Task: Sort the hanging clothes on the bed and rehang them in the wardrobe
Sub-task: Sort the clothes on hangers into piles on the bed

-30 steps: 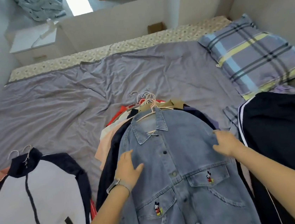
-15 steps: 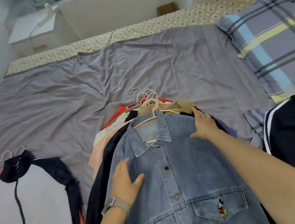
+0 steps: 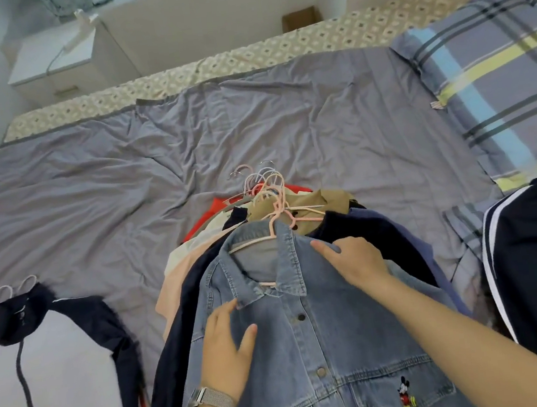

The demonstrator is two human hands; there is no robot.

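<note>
**Mia:** Clothes on hangers lie in three piles on the bed [image 3: 252, 131]. The middle pile is near us, and the denim shirt [image 3: 310, 349] is on top of it.

**Ben:** How many things are in that pile?

**Mia:** I cannot count them all. Under the shirt I see edges in dark blue, peach, cream, red, tan and a lighter blue. The hanger hooks [image 3: 263, 183] bunch up at the far end, too tangled to count. The shirt's own pink hanger [image 3: 264, 234] shows inside its collar.

**Ben:** Any words on the shirt?

**Mia:** No words I can read. There is one full cartoon mouse [image 3: 405, 393] stitched on the right pocket, and just the ears of a second one at the near edge.

**Ben:** What are the hands doing?

**Mia:** The left hand [image 3: 229, 351] lies flat on the shirt front with fingers straight, just below the collar. It has a watch with a grey band [image 3: 213, 402]. The right hand [image 3: 356, 265] rests on the right shoulder of the shirt, fingers a bit bent. I cannot tell if it pinches the cloth.

**Ben:** And the other piles?

**Mia:** On the left is a white and dark blue jacket [image 3: 45, 372] with two white hooks. On the right is a black top with white stripes [image 3: 534, 256]. One checked pillow [image 3: 494, 84] sits far right.
</note>
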